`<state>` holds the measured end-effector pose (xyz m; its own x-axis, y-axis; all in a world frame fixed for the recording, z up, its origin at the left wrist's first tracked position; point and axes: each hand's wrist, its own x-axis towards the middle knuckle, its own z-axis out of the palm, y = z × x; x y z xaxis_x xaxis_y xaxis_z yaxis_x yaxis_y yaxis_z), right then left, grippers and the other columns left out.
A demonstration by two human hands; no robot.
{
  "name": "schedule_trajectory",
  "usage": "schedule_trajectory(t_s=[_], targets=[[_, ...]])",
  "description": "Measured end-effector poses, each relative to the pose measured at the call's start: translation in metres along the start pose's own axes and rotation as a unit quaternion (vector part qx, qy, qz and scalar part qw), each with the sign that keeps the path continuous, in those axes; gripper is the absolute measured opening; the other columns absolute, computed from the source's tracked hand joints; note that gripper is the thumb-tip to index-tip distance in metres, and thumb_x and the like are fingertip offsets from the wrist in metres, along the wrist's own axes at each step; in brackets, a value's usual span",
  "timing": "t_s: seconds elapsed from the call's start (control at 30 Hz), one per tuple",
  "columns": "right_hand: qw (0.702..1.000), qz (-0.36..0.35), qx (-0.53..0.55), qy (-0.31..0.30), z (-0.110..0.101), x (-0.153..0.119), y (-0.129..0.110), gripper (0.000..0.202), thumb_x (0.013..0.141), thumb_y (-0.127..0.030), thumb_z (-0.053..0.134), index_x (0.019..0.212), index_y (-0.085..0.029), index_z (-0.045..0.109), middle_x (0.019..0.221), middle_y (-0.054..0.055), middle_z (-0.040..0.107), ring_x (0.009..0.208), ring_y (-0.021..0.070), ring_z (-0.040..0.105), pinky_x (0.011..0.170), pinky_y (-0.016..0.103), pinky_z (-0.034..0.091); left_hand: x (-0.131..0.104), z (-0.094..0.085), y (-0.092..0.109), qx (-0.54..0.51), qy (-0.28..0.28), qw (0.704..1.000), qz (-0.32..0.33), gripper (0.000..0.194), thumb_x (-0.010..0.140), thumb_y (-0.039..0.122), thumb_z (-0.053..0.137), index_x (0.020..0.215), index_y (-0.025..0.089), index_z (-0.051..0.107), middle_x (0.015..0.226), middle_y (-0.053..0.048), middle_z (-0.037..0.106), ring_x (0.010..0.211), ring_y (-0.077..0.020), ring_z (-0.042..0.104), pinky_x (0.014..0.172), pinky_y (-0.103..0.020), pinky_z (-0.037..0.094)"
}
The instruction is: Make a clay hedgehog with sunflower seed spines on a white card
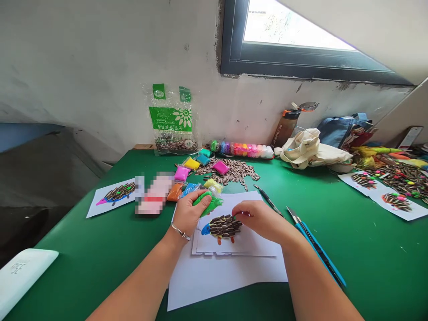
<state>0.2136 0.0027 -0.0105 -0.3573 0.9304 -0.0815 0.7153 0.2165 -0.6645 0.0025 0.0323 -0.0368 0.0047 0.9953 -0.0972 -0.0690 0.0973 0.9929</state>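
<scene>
My left hand (191, 211), with a silver bangle at its wrist, is closed around a packet of bright green clay (211, 203). Beneath it on white paper (227, 285) lies a hedgehog picture (224, 226), with a blue clay head, striped sunflower seeds for spines and orange-brown feet. The fingers of my right hand (256, 218) are pinched at the upper right of the seeds, and a small bit of green clay (235, 218) shows at the fingertips. Whether that bit touches the seeds is hard to tell.
Behind the paper are clay packets (191, 163), loose sunflower seeds (239, 171) and a seed bag (173, 120). A pen (269, 200) and a blue cutter (316, 245) lie right of the paper. Finished hedgehog cards (115, 196) lie left and right. A white device (26, 276) sits front left.
</scene>
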Motion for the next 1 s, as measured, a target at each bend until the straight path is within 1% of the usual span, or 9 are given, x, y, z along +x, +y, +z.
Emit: schedule_trajectory(t_s=[0.1,0.27,0.43,0.6,0.7,0.83,1.0], targets=[[1.0,-0.018,-0.011,-0.006,0.005,0.001,-0.003,0.026,0.078,-0.012,0.046,0.084,-0.023,0.069,0.086,0.002,0.064,0.077,0.0149,0.055,0.067,0.025,0.04,0.001,0.0,-0.001,-0.012,-0.002,1.0,-0.008,0.047,0.06,0.041,0.08,0.096,0.013,0.07,0.093,-0.008,0.069,0.075,-0.0211,0.067,0.066,-0.032,0.058],[0.999,-0.04,-0.031,0.009,0.014,0.002,-0.007,0.027,0.077,-0.007,0.047,0.085,-0.024,0.067,0.088,0.002,0.061,0.079,0.0141,0.054,0.068,0.023,0.038,0.001,0.0,-0.002,-0.021,-0.005,1.0,-0.009,0.047,0.06,0.04,0.08,0.096,0.014,0.07,0.09,-0.007,0.069,0.073,-0.0201,0.067,0.066,-0.032,0.058],[0.998,-0.057,-0.037,-0.013,0.022,0.003,-0.013,0.028,0.076,-0.004,0.047,0.085,-0.022,0.066,0.086,0.002,0.063,0.079,0.0148,0.054,0.067,0.022,0.036,0.001,0.001,-0.002,-0.035,-0.006,0.999,-0.015,0.048,0.059,0.04,0.081,0.096,0.012,0.069,0.085,-0.008,0.069,0.069,-0.0199,0.067,0.063,-0.031,0.058],[0.995,-0.071,-0.07,-0.002,0.029,0.007,-0.016,0.022,0.078,-0.006,0.048,0.084,-0.02,0.064,0.083,0.003,0.06,0.079,0.0146,0.053,0.066,0.022,0.034,0.0,0.002,0.0,-0.031,-0.007,0.999,-0.015,0.047,0.058,0.04,0.081,0.095,0.012,0.069,0.083,-0.007,0.069,0.068,-0.019,0.067,0.063,-0.031,0.058],[0.994,-0.06,-0.087,-0.003,0.032,0.01,-0.018,0.019,0.077,-0.006,0.051,0.084,-0.019,0.063,0.083,0.003,0.059,0.074,0.0128,0.052,0.062,0.02,0.032,0.0,0.002,0.001,-0.032,-0.013,0.999,-0.021,0.048,0.059,0.041,0.081,0.095,0.012,0.069,0.081,-0.006,0.069,0.065,-0.0177,0.066,0.061,-0.03,0.057],[0.993,-0.04,-0.115,0.001,0.031,0.011,-0.019,0.011,0.078,-0.01,0.054,0.077,-0.018,0.063,0.078,0.002,0.059,0.071,0.0127,0.051,0.06,0.021,0.03,-0.001,0.002,0.001,-0.02,-0.012,1.0,-0.015,0.048,0.06,0.041,0.08,0.096,0.012,0.068,0.083,-0.008,0.069,0.066,-0.0182,0.066,0.063,-0.03,0.057],[0.989,-0.065,-0.131,-0.007,0.028,0.009,-0.014,0.022,0.081,-0.012,0.05,0.067,-0.019,0.065,0.07,0.002,0.059,0.07,0.0141,0.052,0.064,0.023,0.031,-0.001,0.002,0.001,-0.01,-0.015,1.0,-0.012,0.049,0.061,0.042,0.079,0.097,0.011,0.068,0.079,-0.007,0.069,0.064,-0.018,0.066,0.061,-0.03,0.056]])
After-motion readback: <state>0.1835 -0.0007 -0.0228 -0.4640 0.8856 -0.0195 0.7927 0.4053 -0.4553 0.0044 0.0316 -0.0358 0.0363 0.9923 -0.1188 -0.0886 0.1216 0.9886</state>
